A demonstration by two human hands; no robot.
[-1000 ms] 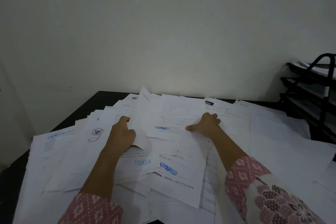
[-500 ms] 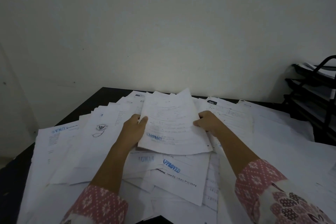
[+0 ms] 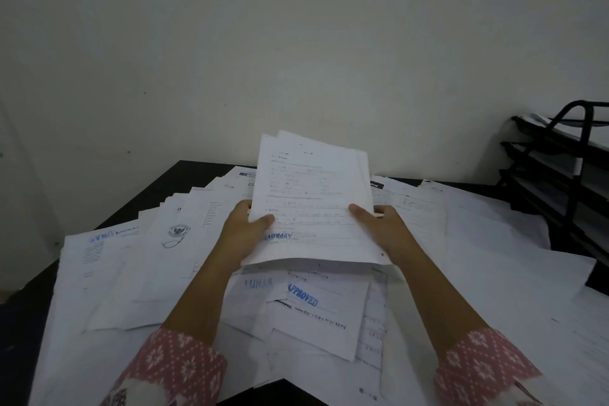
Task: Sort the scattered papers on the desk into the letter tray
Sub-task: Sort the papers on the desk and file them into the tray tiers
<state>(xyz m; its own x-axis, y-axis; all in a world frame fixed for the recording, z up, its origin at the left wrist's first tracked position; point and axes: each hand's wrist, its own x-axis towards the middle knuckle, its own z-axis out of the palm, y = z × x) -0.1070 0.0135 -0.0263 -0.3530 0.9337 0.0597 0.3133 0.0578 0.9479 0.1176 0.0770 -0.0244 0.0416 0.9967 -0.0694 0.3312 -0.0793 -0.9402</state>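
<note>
A sheaf (image 3: 313, 208) above scattered papers (image 3: 148, 273) on the desk (image 3: 164, 184); letter tray (image 3: 560, 175) far right, sheets (image 3: 540, 120) seemingly inside.

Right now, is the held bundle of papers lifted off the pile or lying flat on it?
Lifted: the left hand and right hand grip the bundle tilted up above the scattered papers.

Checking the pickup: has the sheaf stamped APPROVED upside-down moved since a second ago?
Yes. The sheaf, in the left hand and right hand, rose off the pile, above the desk far edge.
</note>
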